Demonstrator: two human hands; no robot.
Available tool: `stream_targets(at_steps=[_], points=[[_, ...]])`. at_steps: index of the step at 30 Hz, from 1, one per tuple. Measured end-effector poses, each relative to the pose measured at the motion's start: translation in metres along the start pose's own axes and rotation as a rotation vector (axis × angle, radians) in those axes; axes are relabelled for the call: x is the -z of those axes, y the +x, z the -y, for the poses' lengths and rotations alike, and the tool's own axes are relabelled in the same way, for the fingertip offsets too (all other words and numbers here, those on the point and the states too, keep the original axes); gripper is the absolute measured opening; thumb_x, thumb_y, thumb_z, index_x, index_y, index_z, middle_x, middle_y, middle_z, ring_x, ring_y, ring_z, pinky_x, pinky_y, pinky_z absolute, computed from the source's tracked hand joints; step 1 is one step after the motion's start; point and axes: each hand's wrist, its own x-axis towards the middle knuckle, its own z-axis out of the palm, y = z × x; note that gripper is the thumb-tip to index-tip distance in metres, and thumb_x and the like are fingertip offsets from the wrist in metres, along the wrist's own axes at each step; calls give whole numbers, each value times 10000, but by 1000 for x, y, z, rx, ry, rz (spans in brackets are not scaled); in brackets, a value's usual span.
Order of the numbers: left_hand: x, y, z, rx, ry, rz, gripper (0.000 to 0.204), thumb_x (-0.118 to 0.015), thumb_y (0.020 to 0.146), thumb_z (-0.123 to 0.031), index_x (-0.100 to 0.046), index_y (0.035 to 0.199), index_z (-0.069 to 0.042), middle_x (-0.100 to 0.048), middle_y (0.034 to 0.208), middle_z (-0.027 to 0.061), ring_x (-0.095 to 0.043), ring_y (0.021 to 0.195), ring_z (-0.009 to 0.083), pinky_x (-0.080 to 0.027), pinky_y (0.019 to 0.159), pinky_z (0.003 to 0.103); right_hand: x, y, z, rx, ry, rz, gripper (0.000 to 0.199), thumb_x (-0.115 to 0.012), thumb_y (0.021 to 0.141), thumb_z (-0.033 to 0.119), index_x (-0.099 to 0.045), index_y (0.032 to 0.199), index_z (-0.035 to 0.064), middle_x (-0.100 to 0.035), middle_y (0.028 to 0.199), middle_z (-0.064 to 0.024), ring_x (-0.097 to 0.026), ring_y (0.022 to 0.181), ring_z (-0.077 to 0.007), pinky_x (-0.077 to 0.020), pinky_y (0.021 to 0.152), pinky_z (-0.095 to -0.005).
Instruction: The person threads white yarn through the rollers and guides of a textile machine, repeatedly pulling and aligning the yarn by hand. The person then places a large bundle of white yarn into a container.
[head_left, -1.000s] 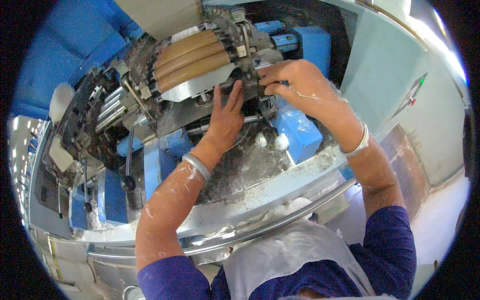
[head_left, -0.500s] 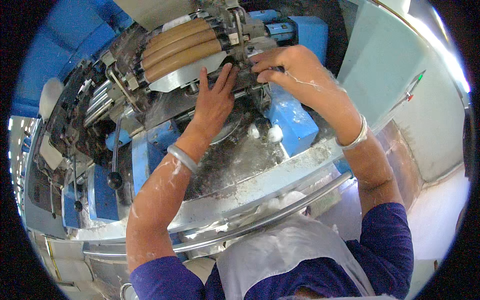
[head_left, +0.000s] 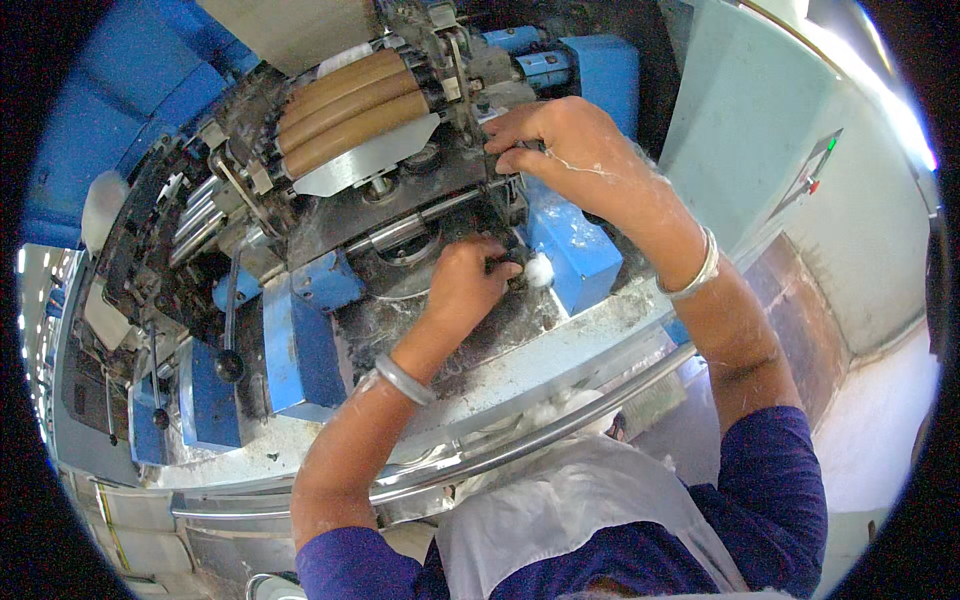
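My right hand (head_left: 555,142) reaches to the dark end bracket of a textile machine, right of three brown rollers (head_left: 350,100). Its fingers and thumb are bent round a dark part whose kind I cannot make out. Lower down, my left hand (head_left: 470,282) is closed, fingers curled and thumb drawn in, by a dark piece I cannot identify. A white fluff of fibre (head_left: 539,270) lies just right of it, against a blue housing (head_left: 575,255). Between hands and rollers runs a metal shaft (head_left: 400,232). A bare metal plate (head_left: 365,158) fronts the rollers.
Levers with black ball knobs (head_left: 229,366) stand at the left among blue housings (head_left: 300,345). A steel rail (head_left: 540,440) curves along the near side, before my apron. A pale green cabinet (head_left: 745,130) rises at the right, and a blue motor cover (head_left: 603,85) sits behind.
My left hand has dropped from the plate before the rollers, moved nearer and to the right, and its spread fingers have curled. My right hand stays at nearly the same machine part.
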Motion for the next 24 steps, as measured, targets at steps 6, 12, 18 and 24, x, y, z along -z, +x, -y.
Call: stream_targets(at_steps=[6, 12, 18, 24], points=[[11, 5, 15, 346, -558, -213, 261, -725, 723, 55, -684, 972, -9, -640, 709, 82, -576, 579, 121, -467, 513, 277, 0, 0, 1, 2, 4, -18, 238, -660, 765, 230, -736, 935, 81, -688, 996, -148, -647, 940, -334, -503, 858, -399], [-5, 27, 21, 477, -751, -414, 219, -716, 750, 55, -674, 965, 51, -670, 745, 86, -585, 549, 130, -478, 497, 265, 4, 0, 6, -44, 30, 34, 257, -653, 772, 198, -724, 941, 19, -665, 1133, -149, -629, 1052, -315, -481, 917, -359], [-25, 43, 24, 548, -868, -538, 132, -698, 746, 83, -687, 875, 58, -669, 716, 106, -616, 546, 159, -501, 487, 282, 7, 5, 14, -19, -125, 135, 237, -657, 784, 216, -697, 928, 32, -680, 1049, -153, -631, 986, -337, -497, 851, -398], [-45, 59, 27, 451, -927, -612, 125, -683, 752, 71, -702, 872, 42, -685, 717, 110, -649, 608, 181, -518, 538, 298, 15, -6, 27, 191, -383, 271, 191, -669, 781, 211, -635, 864, 42, -635, 914, -139, -615, 908, -340, -488, 742, -437]])
